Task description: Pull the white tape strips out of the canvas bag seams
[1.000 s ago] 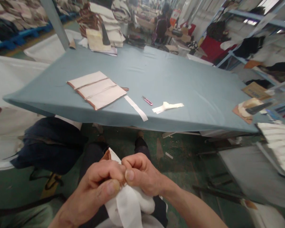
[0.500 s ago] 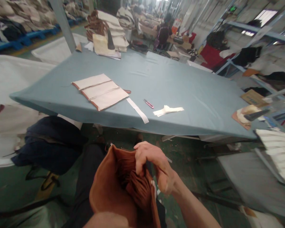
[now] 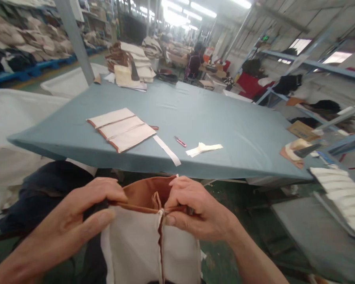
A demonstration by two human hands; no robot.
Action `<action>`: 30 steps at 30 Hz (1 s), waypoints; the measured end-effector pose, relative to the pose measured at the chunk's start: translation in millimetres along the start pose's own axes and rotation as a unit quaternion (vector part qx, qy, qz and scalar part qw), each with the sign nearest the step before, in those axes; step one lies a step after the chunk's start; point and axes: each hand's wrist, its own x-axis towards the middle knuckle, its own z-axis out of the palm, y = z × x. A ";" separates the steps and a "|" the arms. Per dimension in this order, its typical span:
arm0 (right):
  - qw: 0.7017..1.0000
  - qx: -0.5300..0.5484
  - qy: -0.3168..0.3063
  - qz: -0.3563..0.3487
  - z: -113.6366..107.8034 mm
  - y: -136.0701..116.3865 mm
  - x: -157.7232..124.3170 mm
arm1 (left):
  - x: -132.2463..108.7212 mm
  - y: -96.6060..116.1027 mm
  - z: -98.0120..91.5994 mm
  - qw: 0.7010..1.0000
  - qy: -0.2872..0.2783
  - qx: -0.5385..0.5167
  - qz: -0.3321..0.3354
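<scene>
Both hands grip the upper rim of a fabric bag (image 3: 136, 240), cream-coloured on the outside with brown cloth inside, held in front of my legs. My left hand (image 3: 97, 205) pinches the rim at the left, thumb outside and fingers over the edge. Close to the vertical seam in the middle, my right hand (image 3: 192, 209) pinches the rim with its thumb on the cream face. The brown inside shows through the opening between the hands. The bag's lower end is out of frame.
On the blue-covered table (image 3: 225, 114) lie a flat cream panelled piece (image 3: 124, 128), small thread snips (image 3: 180, 141), a white strip (image 3: 167, 150) and a crumpled cream strip (image 3: 204, 148). Stacked cloth (image 3: 139, 59) stands at the back left. A dark cloth heap (image 3: 47, 193) sits at lower left.
The bag has turned from showing its open brown inside to showing its cream outer face. My left hand has come up onto the rim, and my right hand now pinches near the seam.
</scene>
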 end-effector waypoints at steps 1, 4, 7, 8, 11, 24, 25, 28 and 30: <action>1.000 0.005 -0.016 0.007 -2.3 -2.2 4.7 | 8.1 3.0 1.6 1.000 -0.008 0.010 0.023; 0.997 0.054 -0.049 0.037 -7.6 -7.8 17.4 | 27.3 21.8 10.3 0.997 -0.046 0.002 0.066; 0.989 0.115 -0.061 0.073 -10.7 -11.5 24.7 | 39.5 39.4 17.3 0.996 -0.072 -0.032 0.040; 0.986 0.122 -0.063 0.089 -11.0 -12.2 25.5 | 42.4 42.2 18.7 0.996 -0.080 -0.041 0.024; 0.981 0.119 -0.063 0.141 -9.4 -13.2 23.8 | 47.9 41.2 21.7 0.991 -0.113 -0.064 -0.025; 0.976 0.113 -0.066 0.175 9.5 3.2 14.1 | 42.3 28.9 24.7 0.978 -0.182 -0.056 -0.081; 0.977 0.103 -0.066 0.174 10.5 3.9 13.8 | 42.1 29.7 24.7 0.979 -0.179 -0.056 -0.083; 0.988 0.050 -0.047 0.135 12.9 2.6 14.8 | 41.7 32.8 25.2 0.980 -0.173 -0.050 -0.089; 0.994 0.012 -0.022 0.103 14.7 0.2 16.5 | 41.4 35.3 25.6 0.980 -0.173 -0.046 -0.092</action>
